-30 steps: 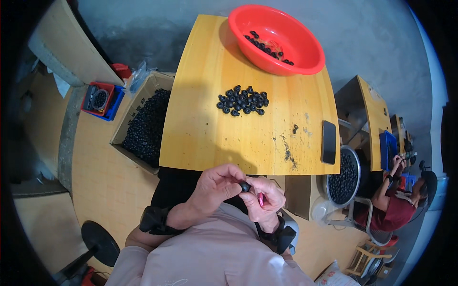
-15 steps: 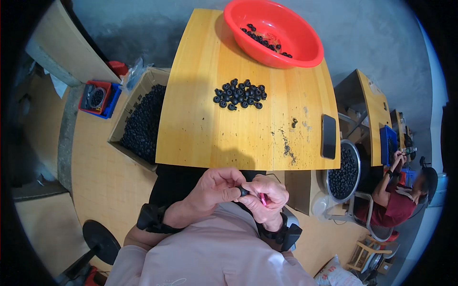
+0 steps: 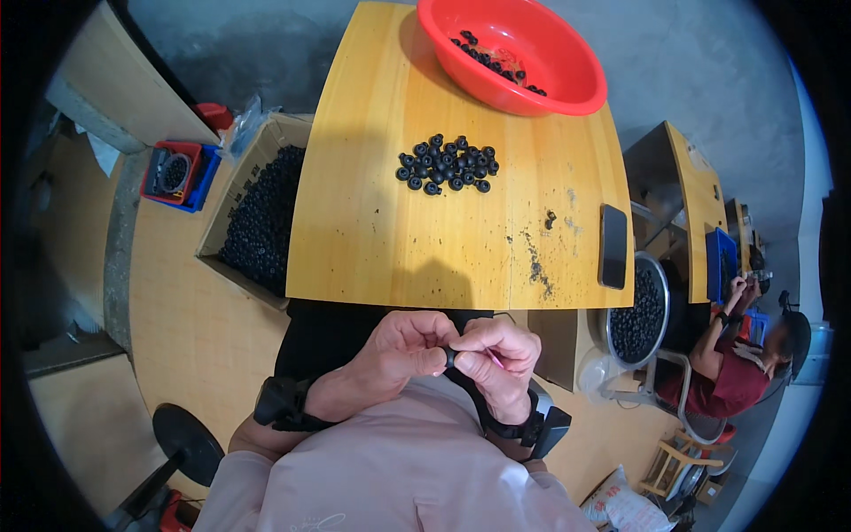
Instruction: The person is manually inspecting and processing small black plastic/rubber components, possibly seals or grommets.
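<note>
Just off the table's near edge, my left hand (image 3: 403,355) pinches a small black round part (image 3: 449,357) between thumb and fingertips. Pressed close against it from the other side is my right hand (image 3: 502,362), closed round a slim pink tool (image 3: 494,358). Most of that tool is hidden by the fingers, so its kind does not show. Beyond the hands, a loose pile of similar black parts (image 3: 446,164), each with a hole or a knob, lies on the wooden table (image 3: 355,239).
A red basin (image 3: 567,93) with some black parts stands at the table's far end. A phone (image 3: 612,246) and black crumbs (image 3: 535,266) lie at right. A carton (image 3: 213,239) of black parts is left, a metal bowl (image 3: 661,341) right. A co-worker (image 3: 740,377) sits farther right.
My right hand has turned slightly, its thumb now lying nearer the black part, and less of the pink tool shows. The left hand keeps its pinch. The whole view has shifted a little.
</note>
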{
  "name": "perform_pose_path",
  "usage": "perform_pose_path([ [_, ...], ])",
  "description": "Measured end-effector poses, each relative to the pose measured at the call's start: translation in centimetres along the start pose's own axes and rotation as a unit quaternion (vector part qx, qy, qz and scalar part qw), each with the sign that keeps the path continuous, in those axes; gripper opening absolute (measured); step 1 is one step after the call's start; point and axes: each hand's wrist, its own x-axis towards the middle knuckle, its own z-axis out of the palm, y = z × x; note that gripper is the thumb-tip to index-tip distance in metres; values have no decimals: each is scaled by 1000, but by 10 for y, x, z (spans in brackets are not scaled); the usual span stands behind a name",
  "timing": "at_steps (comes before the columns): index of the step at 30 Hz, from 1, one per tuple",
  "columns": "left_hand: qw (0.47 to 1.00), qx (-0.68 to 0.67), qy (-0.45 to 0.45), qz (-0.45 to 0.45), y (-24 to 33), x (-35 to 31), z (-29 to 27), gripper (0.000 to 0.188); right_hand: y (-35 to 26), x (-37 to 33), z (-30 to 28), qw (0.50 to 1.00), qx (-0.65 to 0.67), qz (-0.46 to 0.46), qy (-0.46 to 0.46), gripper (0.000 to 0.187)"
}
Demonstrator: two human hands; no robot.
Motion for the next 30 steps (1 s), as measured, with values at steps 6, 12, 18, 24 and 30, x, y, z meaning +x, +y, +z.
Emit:
perform_pose_path([
  [6,999,-24,23,-13,1,-1,1,26,-5,-6,-5,998,32,8,45,25],
  [12,999,-31,28,-3,-3,-1,-1,25,-5,-2,-6,954,-260,-140,-45,24],
  [18,999,-25,25,-10,0,-1,5,22,-3,-3,-6,938,-308,-150,-49,24],
  [24,999,-10,29,-17,1,0,10,23,-4,-4,-8,937,-303,-164,-56,21],
  [30,1000,-2,26,-7,-1,1,10,24,-3,-5,-9,940,-293,-163,-57,20],
])
